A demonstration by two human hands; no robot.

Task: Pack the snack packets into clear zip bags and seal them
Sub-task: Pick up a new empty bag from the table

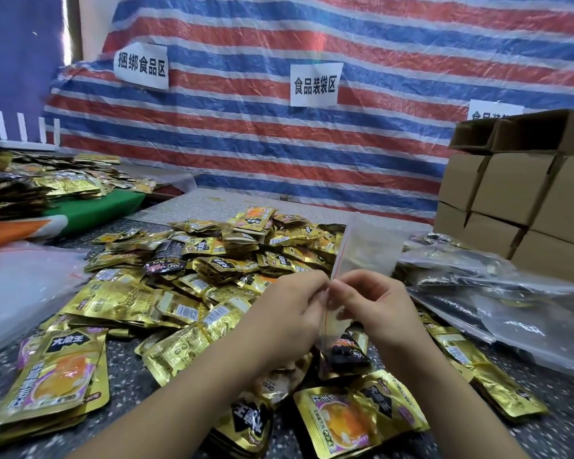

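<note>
Both my hands pinch the red-lined mouth of an empty clear zip bag (368, 250), my left hand (289, 313) and right hand (371, 309) meeting at its edge, I judge to pry the two lips apart. The bag stands upright above the heap, likely so it hangs free for filling. Gold snack packets (186, 286) lie piled on the speckled table (123, 356) beneath, within easy reach. Filled bags (478, 286) sit right, by cardboard boxes (517, 200).
</note>
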